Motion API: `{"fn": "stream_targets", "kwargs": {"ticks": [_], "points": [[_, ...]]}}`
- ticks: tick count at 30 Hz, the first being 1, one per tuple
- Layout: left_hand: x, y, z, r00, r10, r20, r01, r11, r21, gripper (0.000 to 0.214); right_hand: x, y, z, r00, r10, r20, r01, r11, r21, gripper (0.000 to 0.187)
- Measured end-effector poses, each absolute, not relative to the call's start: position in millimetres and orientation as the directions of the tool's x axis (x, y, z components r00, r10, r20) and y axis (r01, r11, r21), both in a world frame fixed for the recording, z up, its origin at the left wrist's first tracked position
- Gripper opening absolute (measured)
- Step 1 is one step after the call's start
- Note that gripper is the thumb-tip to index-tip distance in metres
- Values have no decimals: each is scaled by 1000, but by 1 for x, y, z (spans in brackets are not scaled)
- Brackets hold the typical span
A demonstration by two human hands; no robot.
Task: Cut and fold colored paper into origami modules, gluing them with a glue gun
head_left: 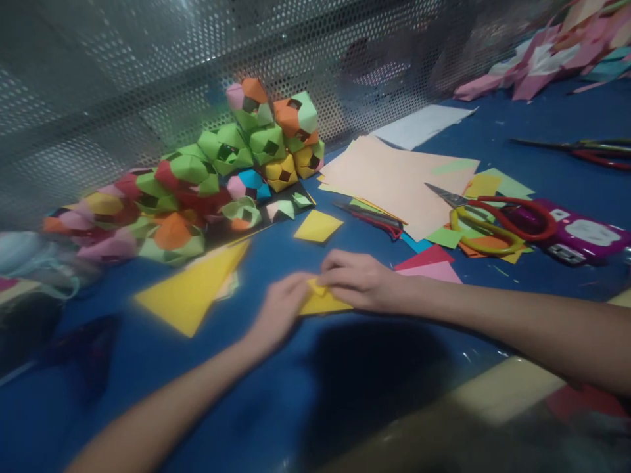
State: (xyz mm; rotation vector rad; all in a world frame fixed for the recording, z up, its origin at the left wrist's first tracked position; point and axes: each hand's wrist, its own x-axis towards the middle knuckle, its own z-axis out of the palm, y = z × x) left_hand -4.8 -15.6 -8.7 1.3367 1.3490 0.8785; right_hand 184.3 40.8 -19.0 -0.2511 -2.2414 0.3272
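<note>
A small yellow sheet of paper, partly folded over, lies on the blue tabletop between my hands. My left hand grips its left side, slightly blurred, with the fingertips on the paper. From the right, my right hand has its curled fingers pressed on the folded part. Just beyond my hands rests a yellow folded piece. To the left is a larger yellow paper sheet on top of some pale paper pieces. My fingers cover part of the paper's edges.
Folded paper balls in many colours are piled against a perforated metal panel. Peach paper sheets, red-and-yellow scissors, smaller scissors and a purple object lie to the right. Other scissors are farther back.
</note>
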Motion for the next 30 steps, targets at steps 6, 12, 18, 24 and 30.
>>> {"fn": "stream_targets", "kwargs": {"ticks": [6, 12, 18, 24, 30], "points": [[-6, -16, -9, 135, 974, -180, 275, 137, 951, 28, 186, 41, -18, -653, 264, 710, 93, 958, -271, 20], [-7, -17, -10, 122, 978, -167, 243, 134, 961, 31, 187, 42, -19, -662, 277, 696, 91, 952, -292, 23], [-3, -15, -7, 113, 989, -99, 325, 57, 944, 27, 187, 42, -21, -650, 307, 695, 65, 934, -351, 24], [-2, -16, -6, 84, 995, -54, 389, 17, 921, 28, 186, 42, -18, -610, 391, 689, 24, 879, -477, 26], [-1, -16, -5, 32, 999, -9, 391, -4, 920, 22, 183, 38, -14, -605, 423, 675, -10, 844, -537, 27]]}}
